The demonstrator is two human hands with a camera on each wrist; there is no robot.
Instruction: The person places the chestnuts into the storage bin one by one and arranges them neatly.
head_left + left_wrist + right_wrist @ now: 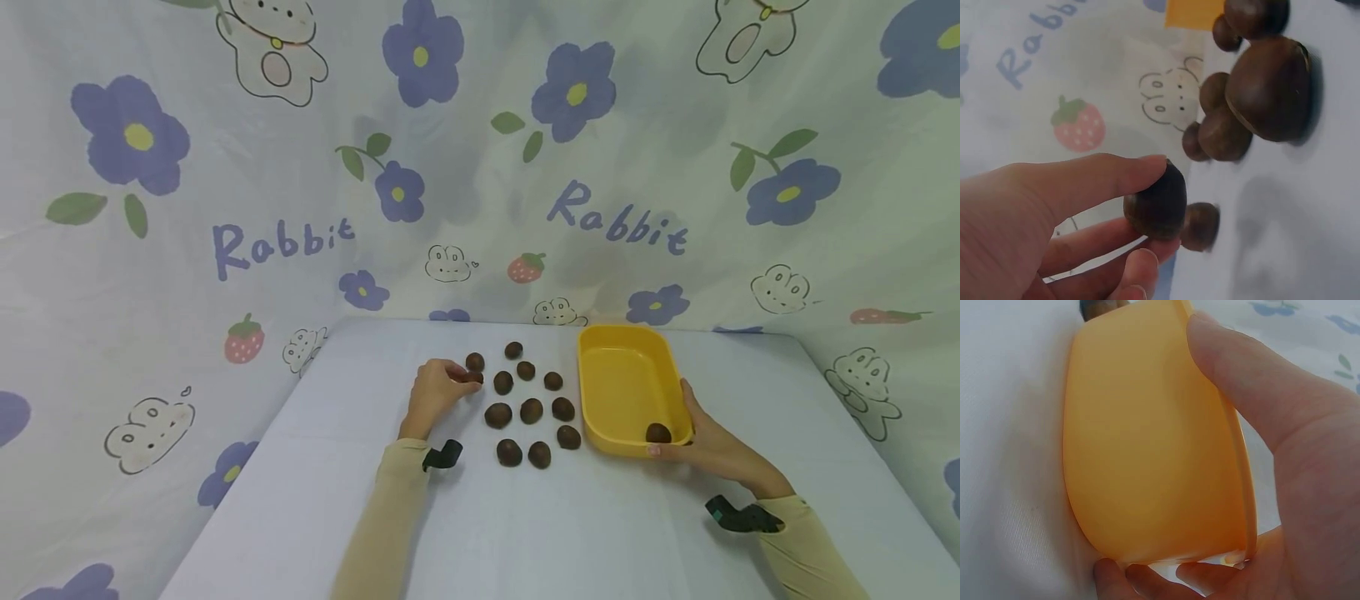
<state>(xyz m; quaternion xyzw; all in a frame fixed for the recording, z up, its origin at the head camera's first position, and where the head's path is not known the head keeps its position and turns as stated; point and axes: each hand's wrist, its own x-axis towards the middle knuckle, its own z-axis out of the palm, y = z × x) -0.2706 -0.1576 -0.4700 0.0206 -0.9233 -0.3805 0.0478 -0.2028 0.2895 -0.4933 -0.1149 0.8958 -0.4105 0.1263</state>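
Left hand [435, 393] pinches a chestnut [1159, 203] between thumb and fingertips, at the left edge of the loose chestnuts [531, 411] on the desk [465, 542]; a light hold, apparently suited to something small and round. Right hand [722, 448] clamps the near right corner of the yellow tub [618, 379], thumb at the rim, presumably to steady it (another chestnut [658, 433] sits inside that corner).

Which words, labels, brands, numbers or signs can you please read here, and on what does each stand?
"Rabbit": cloth backdrop, left of centre, head view.
"Rabbit": same backdrop, right of centre.
"Rabb": same backdrop, left wrist view, ending cut off.
Black right-wrist device: any marking too small to read.
Yellow tub, brown nuts: none visible.
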